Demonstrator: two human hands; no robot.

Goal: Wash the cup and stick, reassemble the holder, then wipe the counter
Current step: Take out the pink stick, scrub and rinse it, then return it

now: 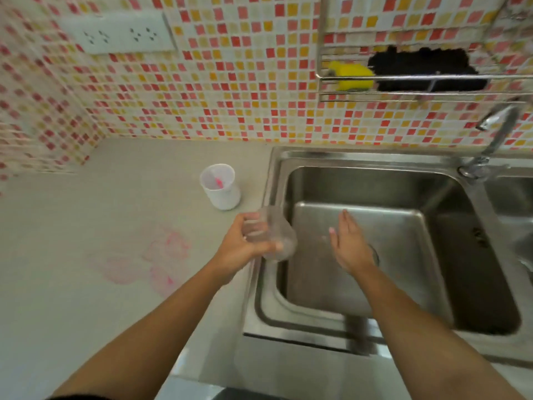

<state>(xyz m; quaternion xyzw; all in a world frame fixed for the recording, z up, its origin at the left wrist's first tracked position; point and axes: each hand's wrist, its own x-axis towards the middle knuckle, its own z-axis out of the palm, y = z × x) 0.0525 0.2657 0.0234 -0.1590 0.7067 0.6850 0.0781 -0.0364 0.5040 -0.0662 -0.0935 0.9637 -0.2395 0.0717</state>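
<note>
My left hand (245, 243) grips a clear, blurred cup (277, 235) tilted over the left rim of the steel sink (375, 180). Over the basin, my right hand (349, 243) is held flat with straight fingers and holds nothing. A white holder cup (220, 187) stands upright on the grey counter (86, 226), beyond my left hand, with a pink stick (217, 180) inside it. Pink smeared stains (161, 255) mark the counter to the left of my left arm.
A tap (496, 131) rises at the sink's back right. On the tiled wall hangs a wire rack (403, 79) holding a yellow sponge (350, 76) and a black cloth (427, 67). A white socket plate (121, 33) sits at the upper left.
</note>
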